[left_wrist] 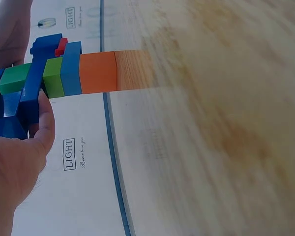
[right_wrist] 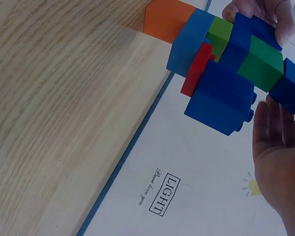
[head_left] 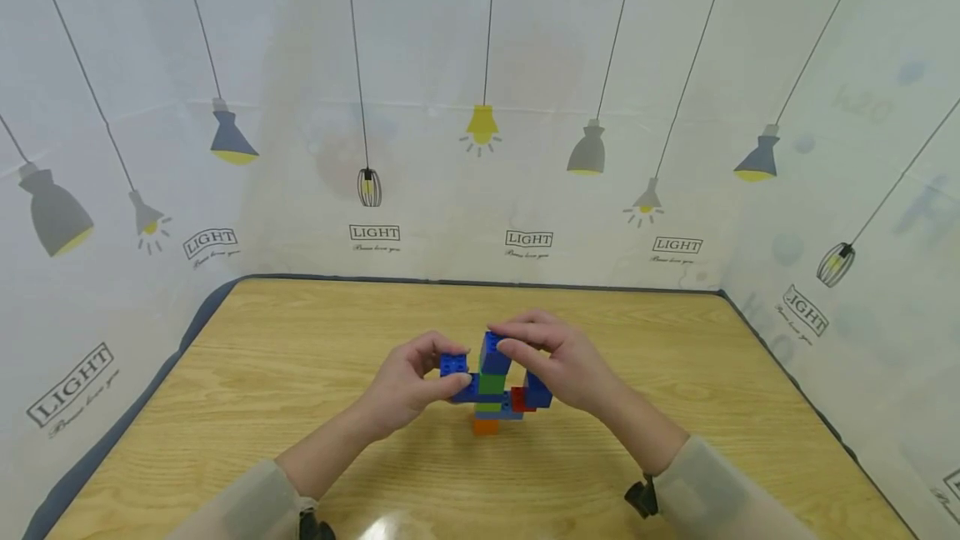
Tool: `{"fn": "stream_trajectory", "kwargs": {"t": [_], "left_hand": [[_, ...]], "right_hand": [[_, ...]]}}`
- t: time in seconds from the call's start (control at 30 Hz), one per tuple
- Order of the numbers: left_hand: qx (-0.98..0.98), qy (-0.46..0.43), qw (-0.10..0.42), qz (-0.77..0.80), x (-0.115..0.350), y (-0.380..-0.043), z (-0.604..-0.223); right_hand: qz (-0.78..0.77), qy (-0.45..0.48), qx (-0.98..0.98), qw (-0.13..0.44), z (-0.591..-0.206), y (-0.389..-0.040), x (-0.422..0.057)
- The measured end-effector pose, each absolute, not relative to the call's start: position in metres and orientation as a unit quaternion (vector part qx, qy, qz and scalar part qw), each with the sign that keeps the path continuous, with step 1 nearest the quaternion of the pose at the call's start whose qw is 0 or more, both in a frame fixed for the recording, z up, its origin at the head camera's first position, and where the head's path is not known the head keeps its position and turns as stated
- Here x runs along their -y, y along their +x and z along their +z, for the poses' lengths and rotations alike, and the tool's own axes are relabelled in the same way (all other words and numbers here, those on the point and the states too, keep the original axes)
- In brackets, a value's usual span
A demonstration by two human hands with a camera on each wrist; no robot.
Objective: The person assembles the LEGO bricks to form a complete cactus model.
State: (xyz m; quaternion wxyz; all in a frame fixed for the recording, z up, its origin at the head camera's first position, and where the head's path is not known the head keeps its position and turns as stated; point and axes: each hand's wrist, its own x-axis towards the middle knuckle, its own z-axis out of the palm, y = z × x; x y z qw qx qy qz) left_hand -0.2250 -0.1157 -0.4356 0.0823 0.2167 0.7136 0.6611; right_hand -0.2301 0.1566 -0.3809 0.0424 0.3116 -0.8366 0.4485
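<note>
A small tower of toy building bricks stands upright on the wooden table, an orange brick (head_left: 486,426) at its foot. Above that come a light blue brick (left_wrist: 72,69), a lime green brick (left_wrist: 53,77), a long dark blue brick (left_wrist: 33,91) and a green brick (right_wrist: 261,63). My left hand (head_left: 401,382) pinches the blue bricks (head_left: 453,365) on the tower's left side. At the top, my right hand (head_left: 562,361) holds a dark blue brick (head_left: 493,352) between thumb and fingers. A red brick (right_wrist: 196,70) and a larger blue brick (right_wrist: 220,96) sit on the right side, partly behind that hand in the head view.
The wooden table (head_left: 315,332) extends around the tower on all sides. Behind its dark edge hangs a pale backdrop (head_left: 435,257) printed with lamps and lettering.
</note>
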Motion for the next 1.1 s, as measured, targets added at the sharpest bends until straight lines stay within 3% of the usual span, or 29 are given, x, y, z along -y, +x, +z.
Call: {"fn": "stream_trajectory", "kwargs": {"t": [0.4,1.1], "left_hand": [[-0.715,0.213,0.087,0.660,0.1158,-0.2252,-0.4365],[-0.718,0.214,0.087,0.656,0.1149,-0.2251,-0.4349]], "right_hand": [[0.440,0.316,0.839,0.047,-0.3797,-0.2323,-0.1558],[0.451,0.317,0.834,0.007,-0.3730,-0.2324,-0.1530]]}}
